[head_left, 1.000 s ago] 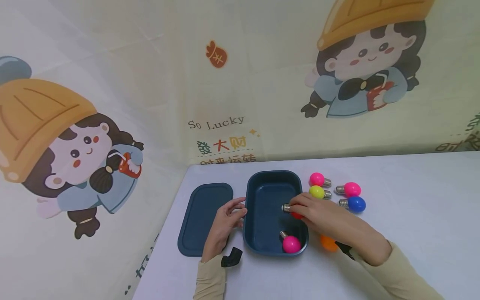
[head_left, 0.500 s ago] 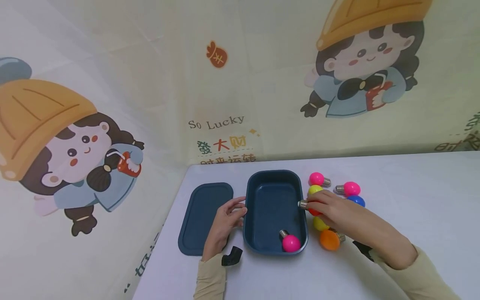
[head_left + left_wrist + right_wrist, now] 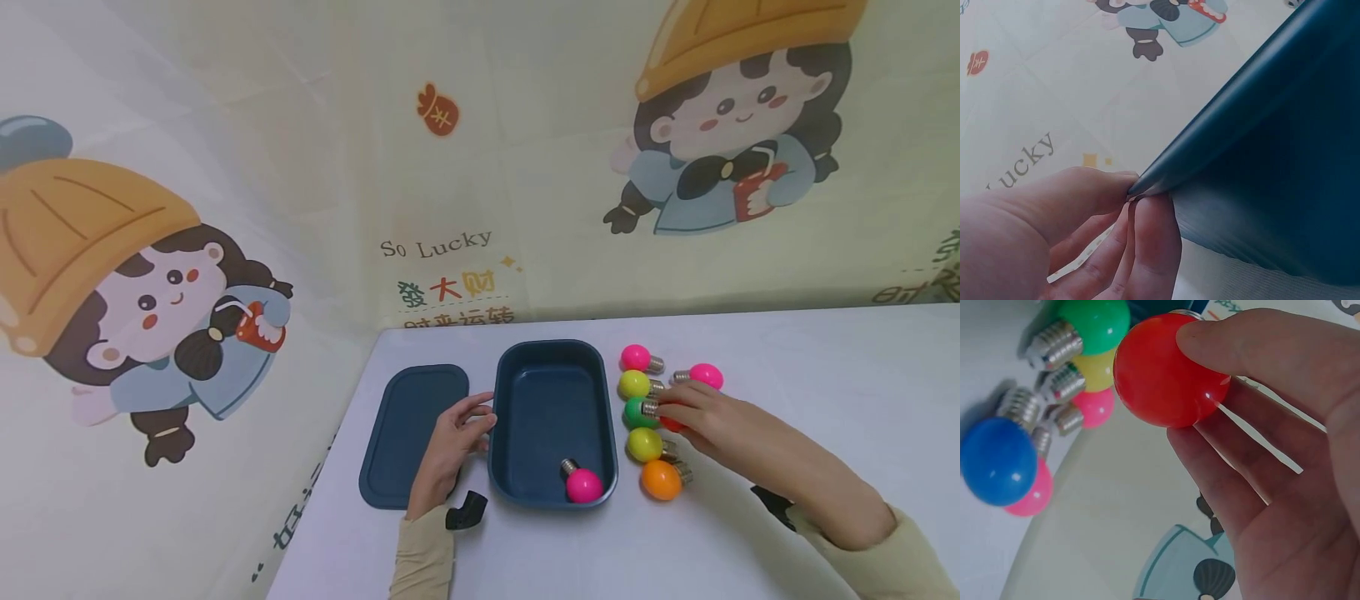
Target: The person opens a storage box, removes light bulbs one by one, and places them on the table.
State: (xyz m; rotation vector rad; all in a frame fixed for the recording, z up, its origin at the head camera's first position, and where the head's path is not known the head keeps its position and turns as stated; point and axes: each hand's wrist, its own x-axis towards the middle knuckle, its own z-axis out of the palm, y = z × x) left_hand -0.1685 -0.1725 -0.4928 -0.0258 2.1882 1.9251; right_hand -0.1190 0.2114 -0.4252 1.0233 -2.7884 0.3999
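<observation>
My right hand [image 3: 723, 425] pinches a red light bulb [image 3: 1160, 375] between thumb and fingers, just above the loose bulbs right of the dark blue box [image 3: 496, 375]. The bulb's metal base points left in the head view, overlapping a green bulb [image 3: 637, 413]. Inside the box, near its front right corner, lies a pink bulb [image 3: 583, 485]. At the box's left side, my left hand [image 3: 456, 437] pinches the rim between thumb and finger, as the left wrist view shows. A blue bulb [image 3: 997, 460] appears in the right wrist view but is hidden behind the right hand in the head view.
A flat dark blue lid [image 3: 397, 433] lies left of the box. Right of the box, a column holds a pink bulb [image 3: 635, 357], yellow bulbs [image 3: 634, 384] and an orange bulb [image 3: 662, 480]. Another pink bulb [image 3: 707, 377] lies further right. A printed cloth hangs behind the table.
My right hand has carried the red bulb rightward, from over the box to above the loose bulbs, uncovering the green bulb. My left hand has stayed at the box's left side.
</observation>
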